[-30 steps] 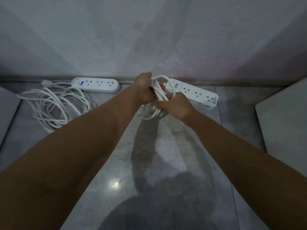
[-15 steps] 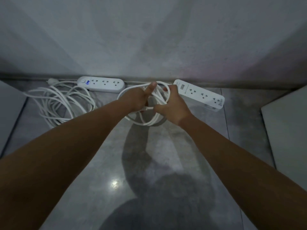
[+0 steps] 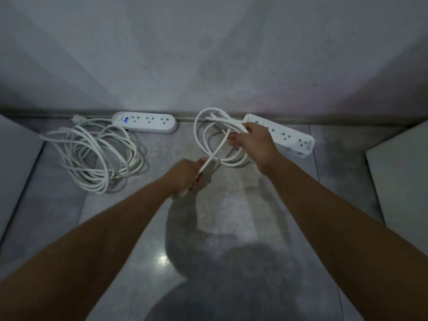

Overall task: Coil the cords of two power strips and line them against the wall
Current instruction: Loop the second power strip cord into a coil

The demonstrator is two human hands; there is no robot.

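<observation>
The white power-strip cord (image 3: 215, 150) hangs in open loops at upper centre, just left of its white rectangular power strip (image 3: 287, 138), which lies angled at the foot of the grey wall (image 3: 208, 54). You have bare grey floor (image 3: 231, 216) below; pale panels (image 3: 400, 177) crowd both side edges. Your right hand (image 3: 252, 142) pinches the loops together, and your left hand (image 3: 185, 174) grips one strand. That hand sat against the coil half a second ago — now it has drawn down to centre. The white rounded strip (image 3: 148, 122) and its loose cord pile (image 3: 97, 154) stay at upper left.
</observation>
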